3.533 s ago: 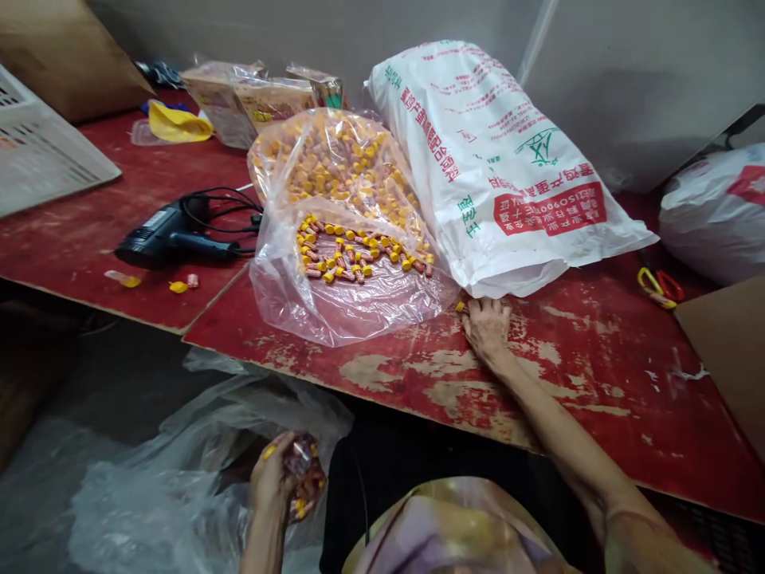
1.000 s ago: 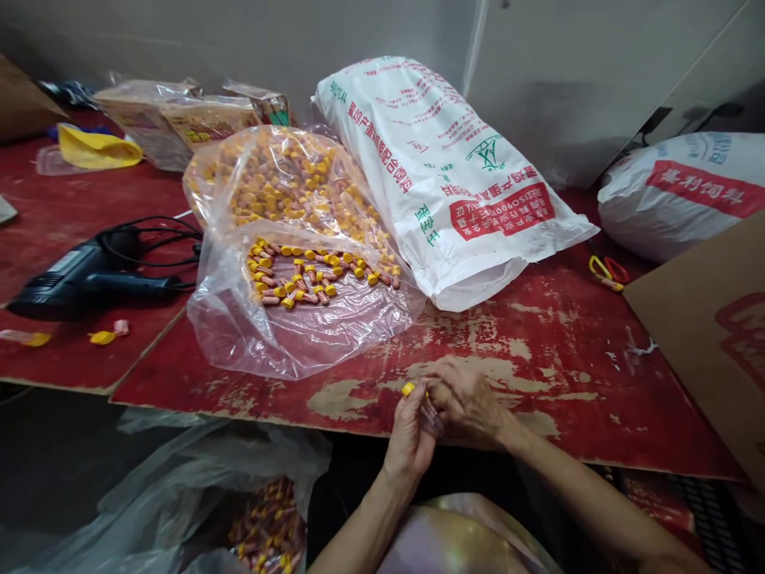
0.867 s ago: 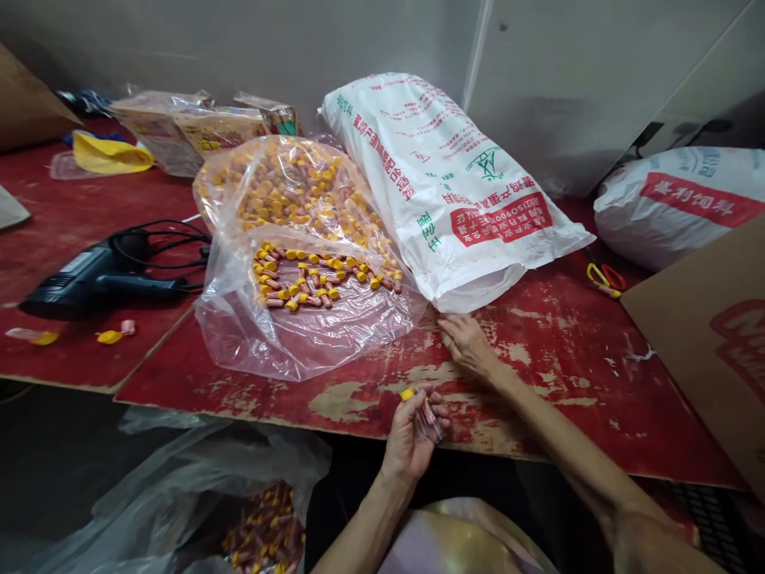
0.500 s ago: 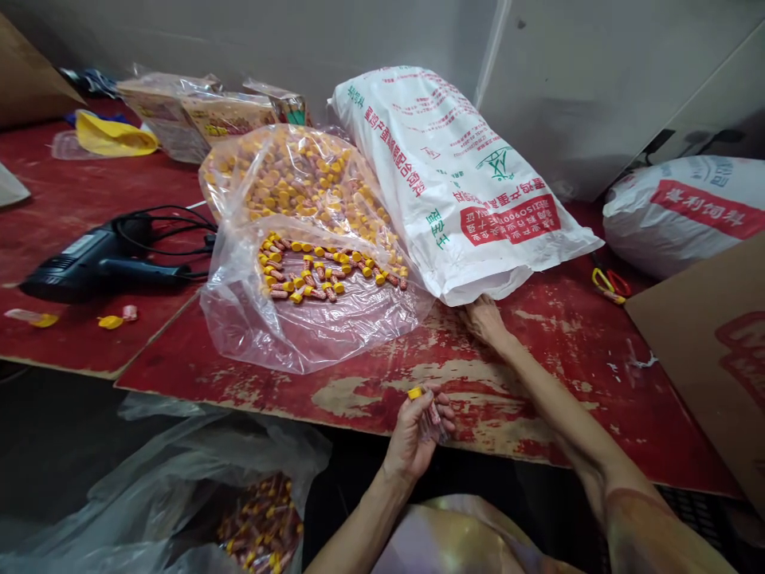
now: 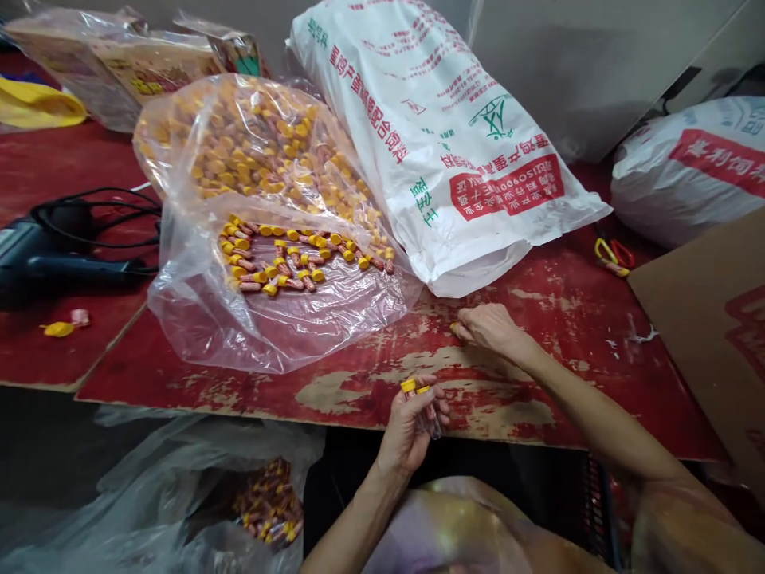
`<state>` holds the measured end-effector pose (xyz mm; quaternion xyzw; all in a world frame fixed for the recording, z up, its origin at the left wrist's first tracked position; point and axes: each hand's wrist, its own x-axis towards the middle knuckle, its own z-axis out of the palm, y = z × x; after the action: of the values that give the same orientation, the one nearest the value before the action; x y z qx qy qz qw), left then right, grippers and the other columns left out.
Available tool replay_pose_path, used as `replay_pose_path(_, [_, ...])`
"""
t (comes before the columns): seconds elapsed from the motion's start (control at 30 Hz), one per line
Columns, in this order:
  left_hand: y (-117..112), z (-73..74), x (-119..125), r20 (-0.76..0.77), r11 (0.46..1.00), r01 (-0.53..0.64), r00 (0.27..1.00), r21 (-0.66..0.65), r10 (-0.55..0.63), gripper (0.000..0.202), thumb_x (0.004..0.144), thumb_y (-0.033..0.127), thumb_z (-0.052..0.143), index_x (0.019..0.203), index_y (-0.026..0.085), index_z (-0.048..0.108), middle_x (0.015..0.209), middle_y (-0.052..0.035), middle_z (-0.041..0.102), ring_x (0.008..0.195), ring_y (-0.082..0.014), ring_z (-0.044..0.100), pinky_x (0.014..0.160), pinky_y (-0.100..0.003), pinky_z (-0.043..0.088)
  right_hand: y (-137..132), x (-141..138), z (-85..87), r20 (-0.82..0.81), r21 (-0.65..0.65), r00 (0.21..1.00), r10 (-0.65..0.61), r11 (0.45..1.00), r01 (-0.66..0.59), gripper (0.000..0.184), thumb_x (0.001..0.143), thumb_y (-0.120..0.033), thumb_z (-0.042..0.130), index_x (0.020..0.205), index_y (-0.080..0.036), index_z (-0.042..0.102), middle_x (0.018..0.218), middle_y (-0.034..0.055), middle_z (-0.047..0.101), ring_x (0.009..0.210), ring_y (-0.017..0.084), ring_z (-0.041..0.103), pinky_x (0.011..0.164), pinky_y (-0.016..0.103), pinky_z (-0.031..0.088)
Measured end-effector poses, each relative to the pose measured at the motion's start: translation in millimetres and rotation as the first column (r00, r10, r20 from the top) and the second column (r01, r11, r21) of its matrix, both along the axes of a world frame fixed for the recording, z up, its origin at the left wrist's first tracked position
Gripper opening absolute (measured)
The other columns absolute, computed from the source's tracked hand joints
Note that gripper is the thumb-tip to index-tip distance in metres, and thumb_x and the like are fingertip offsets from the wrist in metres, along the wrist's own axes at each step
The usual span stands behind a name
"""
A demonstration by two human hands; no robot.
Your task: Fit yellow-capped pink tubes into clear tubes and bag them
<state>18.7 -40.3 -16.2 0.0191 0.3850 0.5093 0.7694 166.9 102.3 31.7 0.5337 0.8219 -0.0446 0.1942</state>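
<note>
My left hand (image 5: 412,422) is closed around small clear tubes (image 5: 425,410) with yellow caps, just over the table's front edge. Beyond it and to the right, my right hand (image 5: 487,327) is closed in a pinch near the mouth of the white woven sack (image 5: 442,143). A bit of yellow shows at its fingertips, too small to make out fully. The large clear plastic bag (image 5: 197,319) lies to the left, filled with yellow-capped tubes (image 5: 256,159); several more lie loose at its open front.
A black heat gun (image 5: 65,255) with its cord lies at the left. Scissors (image 5: 615,255) and a cardboard box (image 5: 705,319) are at the right, with another white sack (image 5: 687,175) behind. Below the table, a plastic bag (image 5: 149,478) holds more capped tubes.
My right hand has come out from under the sack's mouth toward me, with something yellow at its fingertips. A second yellow cap now shows in my left hand. The camera view has shifted.
</note>
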Motion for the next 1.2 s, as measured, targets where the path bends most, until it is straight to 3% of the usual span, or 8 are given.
replay_pose_path(0.47, [20, 9.7, 6, -0.033, 0.990, -0.012, 0.999, -0.141, 0.008, 0.033, 0.061, 0.012, 0.076, 0.091, 0.014, 0.063, 0.080, -0.0057, 0.068, 0.064, -0.0153, 0.064, 0.054, -0.024, 0.052, 2, -3, -14.2, -0.231, 0.055, 0.973, 0.018, 0.998, -0.006, 0.032, 0.095, -0.032, 0.035, 0.088, -0.014, 0.061, 0.080, 0.0118, 0.069, 0.074, 0.021, 0.065, 0.060, 0.027, 0.036])
replay_pose_path(0.6, [23, 8.3, 5, 0.012, 0.979, -0.094, 0.995, -0.183, 0.097, 0.024, 0.066, 0.014, 0.074, 0.089, 0.019, 0.065, 0.092, -0.0044, 0.069, 0.075, -0.0167, 0.066, 0.061, -0.025, 0.056, -46, -10, -25.3, -0.469, 0.215, 0.868, 0.165, 0.974, -0.069, 0.032, 0.097, -0.032, 0.031, 0.088, -0.017, 0.059, 0.080, 0.0042, 0.067, 0.071, 0.014, 0.060, 0.060, 0.025, 0.036])
replay_pose_path(0.73, [22, 0.8, 3, 0.072, 0.971, -0.118, 0.988, -0.209, 0.136, 0.022, 0.066, 0.009, 0.071, 0.084, 0.020, 0.066, 0.082, -0.0008, 0.069, 0.069, -0.0137, 0.065, 0.064, -0.025, 0.057, -79, -1, -35.1, -0.585, 0.423, 0.674, 0.450, 0.879, -0.220, 0.032, 0.094, -0.042, 0.036, 0.095, -0.020, 0.059, 0.085, 0.0029, 0.065, 0.076, 0.015, 0.056, 0.069, 0.028, 0.040])
replay_pose_path(0.83, [19, -5.8, -1, 0.113, 0.974, -0.068, 0.989, -0.217, 0.094, 0.029, 0.058, 0.010, 0.076, 0.084, 0.020, 0.068, 0.080, -0.0024, 0.069, 0.072, -0.0185, 0.066, 0.064, -0.032, 0.057, -39, 57, -38.7, -0.551, 0.537, 0.753, 0.360, 0.844, -0.011, 0.026, 0.093, -0.032, 0.039, 0.094, -0.018, 0.061, 0.082, 0.0053, 0.063, 0.075, 0.015, 0.053, 0.069, 0.027, 0.040])
replay_pose_path(0.9, [17, -9.4, -4, 0.155, 0.983, -0.036, 0.986, -0.179, 0.065, 0.032, 0.054, 0.012, 0.080, 0.083, 0.021, 0.069, 0.080, -0.0024, 0.068, 0.073, -0.0197, 0.065, 0.064, -0.032, 0.057, 9, 116, -36.7, -0.457, 0.522, 0.889, -0.032, 0.800, 0.297, 0.021, 0.090, -0.019, 0.041, 0.093, -0.017, 0.062, 0.093, 0.0093, 0.062, 0.083, 0.016, 0.053, 0.072, 0.027, 0.040])
replay_pose_path(0.97, [15, -11.6, -6, 0.183, 0.993, -0.010, 0.983, -0.121, 0.032, 0.032, 0.053, 0.015, 0.082, 0.082, 0.021, 0.069, 0.080, -0.0026, 0.067, 0.073, -0.0195, 0.064, 0.063, -0.031, 0.056, 51, 177, -30.9, -0.371, 0.517, 0.850, -0.374, 0.678, 0.523, 0.022, 0.088, -0.018, 0.043, 0.097, -0.012, 0.062, 0.103, 0.0147, 0.060, 0.092, 0.020, 0.052, 0.077, 0.031, 0.039])
replay_pose_path(1.1, [11, -9.3, -4, 0.179, 1.000, 0.010, 0.984, 0.006, -0.011, 0.028, 0.060, 0.020, 0.081, 0.085, 0.018, 0.070, 0.083, -0.0049, 0.065, 0.075, -0.0192, 0.063, 0.062, -0.030, 0.054, 87, 258, -25.8, -0.385, 0.490, 0.772, -0.505, 0.597, 0.635, 0.040, 0.092, -0.018, 0.026, 0.098, 0.000, 0.061, 0.101, 0.0261, 0.054, 0.094, 0.026, 0.055, 0.077, 0.043, 0.038])
replay_pose_path(1.2, [10, -6.2, 0, 0.163, 0.997, 0.003, 0.986, 0.083, -0.016, 0.025, 0.065, 0.022, 0.078, 0.087, 0.016, 0.069, 0.083, -0.0057, 0.064, 0.075, -0.0187, 0.063, 0.061, -0.029, 0.053, 93, 302, -41.2, -0.398, 0.440, 0.743, -0.538, 0.599, 0.669, 0.039, 0.090, -0.026, 0.030, 0.088, -0.008, 0.065, 0.093, 0.0280, 0.057, 0.092, 0.035, 0.057, 0.070, 0.052, 0.037])
